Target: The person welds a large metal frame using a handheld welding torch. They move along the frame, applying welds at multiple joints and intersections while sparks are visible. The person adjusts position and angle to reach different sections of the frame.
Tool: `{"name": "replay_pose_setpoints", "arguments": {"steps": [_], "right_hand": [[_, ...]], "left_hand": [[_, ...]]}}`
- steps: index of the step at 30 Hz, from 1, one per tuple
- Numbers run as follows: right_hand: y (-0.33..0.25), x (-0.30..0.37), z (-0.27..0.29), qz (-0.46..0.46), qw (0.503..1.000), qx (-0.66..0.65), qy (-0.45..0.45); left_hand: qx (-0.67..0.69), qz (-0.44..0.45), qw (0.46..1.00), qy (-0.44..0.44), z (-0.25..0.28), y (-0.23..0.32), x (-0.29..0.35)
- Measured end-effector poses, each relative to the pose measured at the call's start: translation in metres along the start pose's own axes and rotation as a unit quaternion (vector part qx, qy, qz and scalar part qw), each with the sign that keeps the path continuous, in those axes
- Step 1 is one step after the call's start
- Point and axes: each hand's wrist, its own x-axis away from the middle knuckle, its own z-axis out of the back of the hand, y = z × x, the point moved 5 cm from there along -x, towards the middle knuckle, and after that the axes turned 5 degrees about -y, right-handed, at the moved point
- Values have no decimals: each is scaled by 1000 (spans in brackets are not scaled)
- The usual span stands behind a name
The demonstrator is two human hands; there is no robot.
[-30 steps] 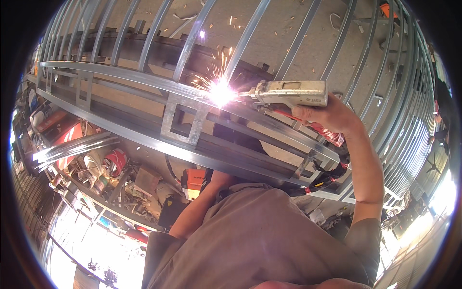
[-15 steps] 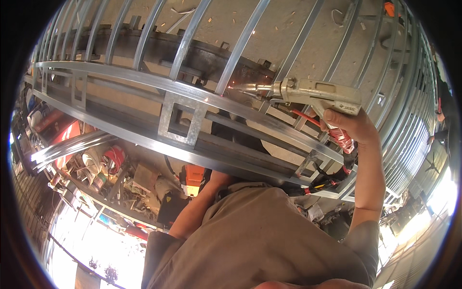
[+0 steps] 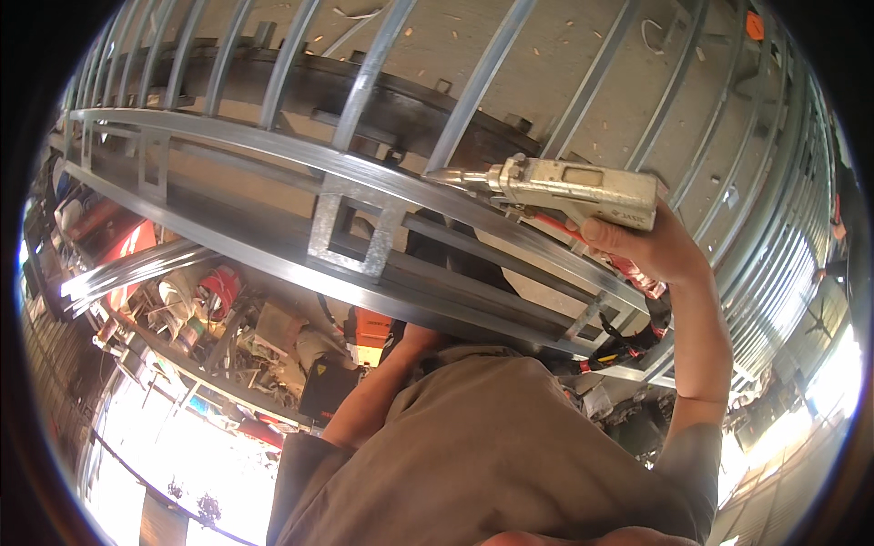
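My right hand is closed round the grip of a pale handheld welding gun, thumb along its near side. The gun's metal nozzle points left, its tip at the joint between an upright bar and the long top rail of a silvery metal frame. A red wrapped cable bundle hangs below the grip. My left forearm reaches up to the lower rail; the fingers of my left hand are hidden behind it, beside an orange-and-black object.
A square metal bracket joins the two rails. Parallel bars spread away to both sides. At lower left, a bundle of shiny metal strips lies by a cluttered bench with a red coil. Scraps lie on the concrete floor beyond.
The welding gun and my right hand have shifted slightly left and down in view, while the frame appears moved to the right. The glowing sparks at the nozzle are gone.
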Motion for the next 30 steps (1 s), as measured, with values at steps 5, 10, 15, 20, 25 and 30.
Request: {"name": "replay_pose_setpoints", "arguments": {"steps": [5,10,15,20,25,30], "right_hand": [[-26,-13,-18,70,997,9,-26],[-56,-37,-39,73,997,20,-29],[-75,-70,-56,102,992,42,-53],[-77,-80,-59,105,993,18,-59],[-74,-87,-54,80,996,6,-50],[-78,-94,-50,84,993,12,-84]], "left_hand": [[-29,-39,998,43,6,-1,5],[-42,-59,995,72,13,-7,8],[-43,-72,992,89,17,-11,10],[-41,-82,991,100,20,-14,10],[-41,-90,989,107,21,-13,8],[-44,-94,988,112,24,-11,6]]}}
